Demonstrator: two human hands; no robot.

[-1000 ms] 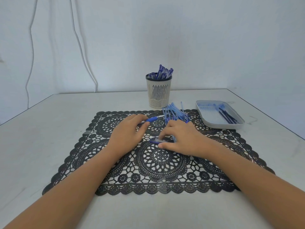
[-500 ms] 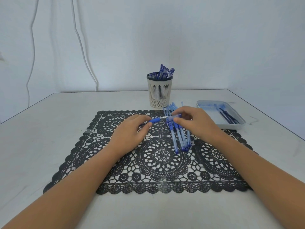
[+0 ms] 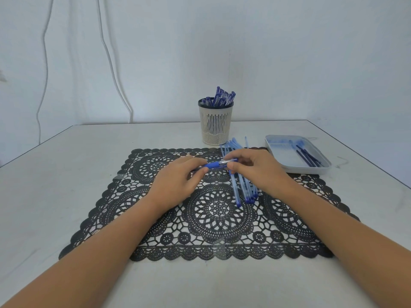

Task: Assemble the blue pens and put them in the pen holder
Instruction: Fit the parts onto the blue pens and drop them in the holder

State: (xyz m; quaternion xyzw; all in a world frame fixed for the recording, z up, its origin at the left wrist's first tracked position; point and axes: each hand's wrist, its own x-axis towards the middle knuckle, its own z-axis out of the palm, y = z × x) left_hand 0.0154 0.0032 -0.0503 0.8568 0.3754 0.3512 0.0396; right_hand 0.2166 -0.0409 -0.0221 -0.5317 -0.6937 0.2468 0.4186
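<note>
I hold the pen [image 3: 216,164] level over the far middle of the mat [image 3: 218,218]. My left hand [image 3: 175,181] pinches its blue grip and my right hand [image 3: 255,170] the clear barrel, likely to line the halves up for joining. Spare barrels [image 3: 241,187] lie just right, and the holder [image 3: 215,125] stands beyond.

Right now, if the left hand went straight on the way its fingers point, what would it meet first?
Most likely the right hand, which pinches the other end of the same pen the left hand holds. The loose pen barrels lie just beyond; depth is unclear.
</note>
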